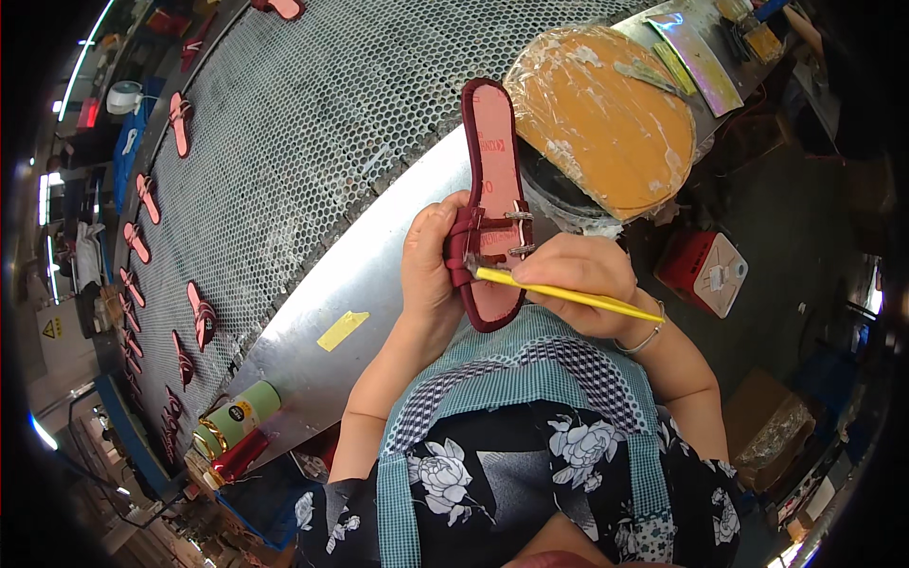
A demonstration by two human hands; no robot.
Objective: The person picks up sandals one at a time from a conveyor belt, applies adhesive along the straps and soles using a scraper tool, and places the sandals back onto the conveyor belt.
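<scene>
My left hand (431, 260) grips a dark red sandal (494, 156) by its left side, near the straps. The sandal has a pink insole, dark red straps and silver buckle-like trim, and it is held with its heel end pointing away from me. My right hand (578, 275) is closed round a thin yellow brush (578, 295). The brush's bristle end lies at the lower strap, against or just over the left side of the sandal. Part of the trim is close to my right fingertips.
A metal mesh conveyor (312, 114) carries several similar sandals along its far left. Beside it runs a metal ledge (322, 284) with yellow tape (343, 330) and a green can (241, 417). A plastic-wrapped orange round board (606, 114) sits at right, above a red-and-white box (703, 273).
</scene>
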